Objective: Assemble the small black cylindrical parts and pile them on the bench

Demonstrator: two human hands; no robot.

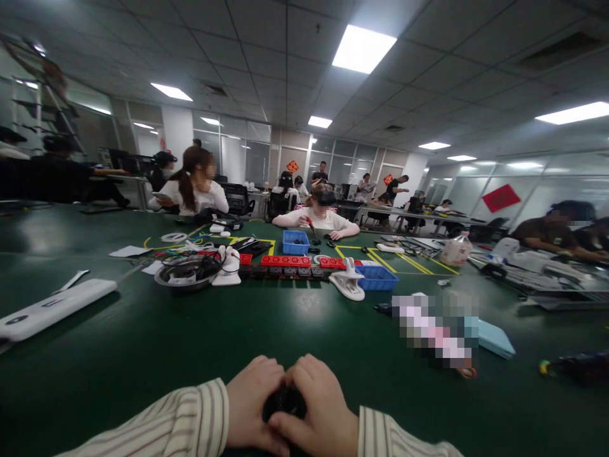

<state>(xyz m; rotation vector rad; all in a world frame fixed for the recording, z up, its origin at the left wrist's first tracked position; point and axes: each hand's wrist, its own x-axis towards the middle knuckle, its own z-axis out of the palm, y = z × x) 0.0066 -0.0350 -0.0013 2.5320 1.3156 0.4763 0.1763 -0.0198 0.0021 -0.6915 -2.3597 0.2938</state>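
Note:
Both hands meet at the near edge of the green table, low in the head view. My left hand [254, 403] curls around the left side of a round black object [285, 403]. From the other side my right hand [318, 406] wraps it, thumb across the front. Fingers cover most of the object, so its kind does not show. Striped cream sleeves reach to both wrists.
A long white device [57, 308] lies at left. Ahead stand a metal bowl [188, 279] of cables, red and black power-strip parts [285, 266], a white clip stand [348, 282] and a blue bin [377, 278]. A light-blue case [492, 336] lies right. Co-workers sit across.

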